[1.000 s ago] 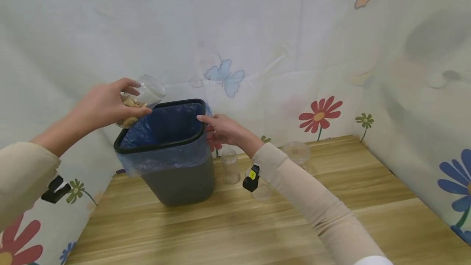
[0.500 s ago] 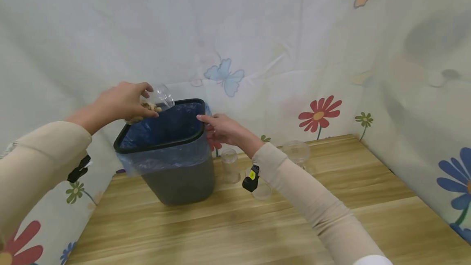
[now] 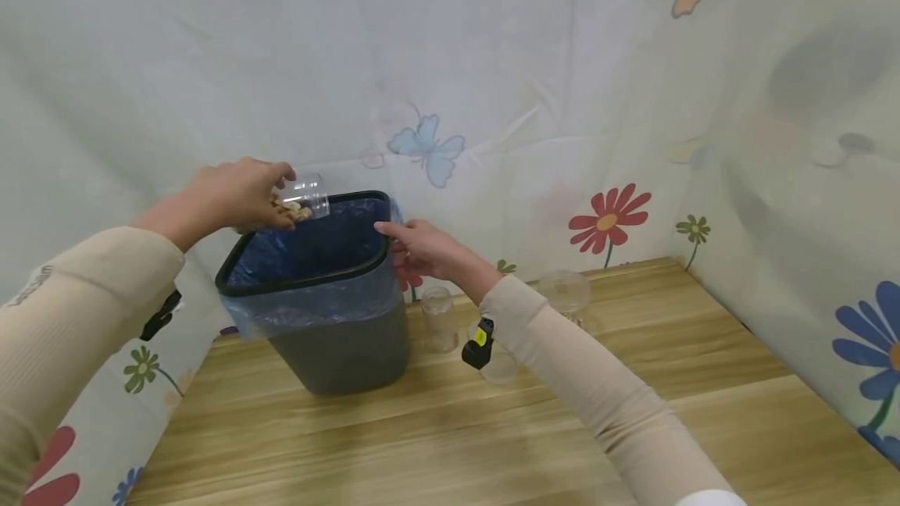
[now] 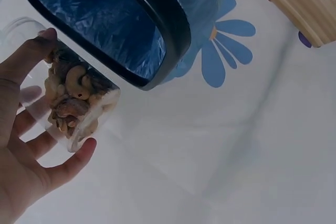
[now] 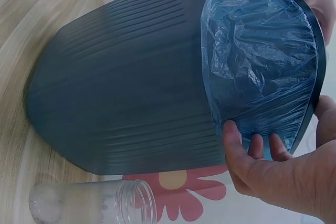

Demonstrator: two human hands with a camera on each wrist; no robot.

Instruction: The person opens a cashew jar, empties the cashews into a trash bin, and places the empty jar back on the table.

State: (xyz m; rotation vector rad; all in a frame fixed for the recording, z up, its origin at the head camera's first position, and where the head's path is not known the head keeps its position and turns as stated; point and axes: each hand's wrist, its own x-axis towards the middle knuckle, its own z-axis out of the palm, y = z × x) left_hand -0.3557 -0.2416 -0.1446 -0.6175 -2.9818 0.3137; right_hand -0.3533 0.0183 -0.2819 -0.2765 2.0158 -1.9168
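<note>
My left hand (image 3: 242, 190) grips a clear jar (image 3: 312, 187) over the left back of a grey trash can (image 3: 344, 354). The jar lies nearly on its side, mouth toward the right. Inside are cashews and other nuts (image 4: 79, 85), bunched along its lower side in the left wrist view. A blue plastic bag (image 3: 316, 312) lines the can and folds down outside its black rim (image 3: 309, 281). At the can's right side, my right hand (image 3: 432, 250) holds the rim, thumb on top and fingers against the bag below, as the right wrist view shows.
An uncovered clear jar (image 3: 440, 325) stands upright on the wooden table (image 3: 436, 443), right of the can. A clear round disc (image 3: 501, 370) lies near my right wrist. Another clear container (image 3: 566, 291) is partly hidden behind my right sleeve. Flower-printed cloth (image 3: 492, 61) hangs behind.
My left hand has moved right with the jar, bringing its mouth over the can. The jar has tipped further toward level, and the nuts have shifted inside. My right hand holds its place.
</note>
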